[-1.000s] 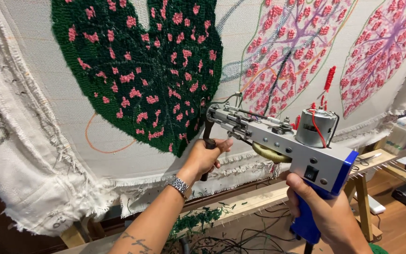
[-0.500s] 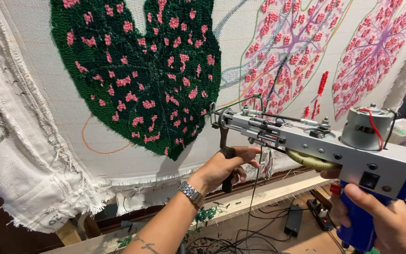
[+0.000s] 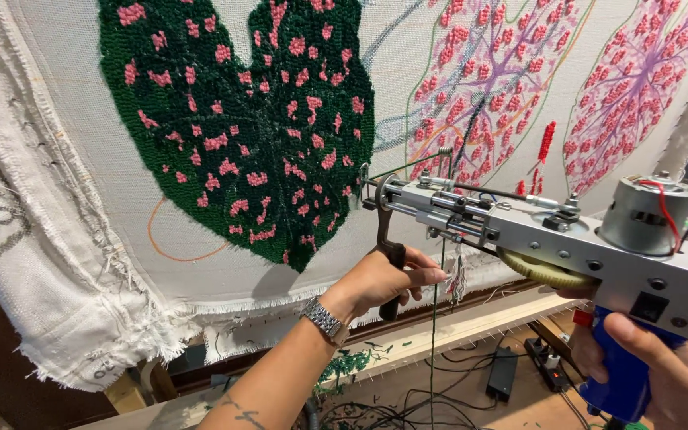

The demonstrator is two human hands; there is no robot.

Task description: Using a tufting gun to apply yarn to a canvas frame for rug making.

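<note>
I hold a grey and blue tufting gun [image 3: 551, 231] in front of a stretched white cloth [image 3: 81, 183]. My left hand [image 3: 384, 283] is closed around the gun's black front handle, a metal watch on its wrist. My right hand [image 3: 662, 374] grips the blue rear handle at the lower right. The gun's needle end sits just off the cloth, beside a tufted dark green leaf with pink spots [image 3: 240, 127]. Dark green yarn [image 3: 433, 342] hangs down from the gun.
Two pink and purple tufted leaves [image 3: 495, 87] fill the cloth's upper right. The cloth's frayed edge hangs over a wooden frame bar [image 3: 471, 326]. Below lie a power strip [image 3: 547, 362] and tangled cables on the floor.
The view has shifted right and closer, so the gun looks larger and sits further right. Both hands keep their grips on the handles.
</note>
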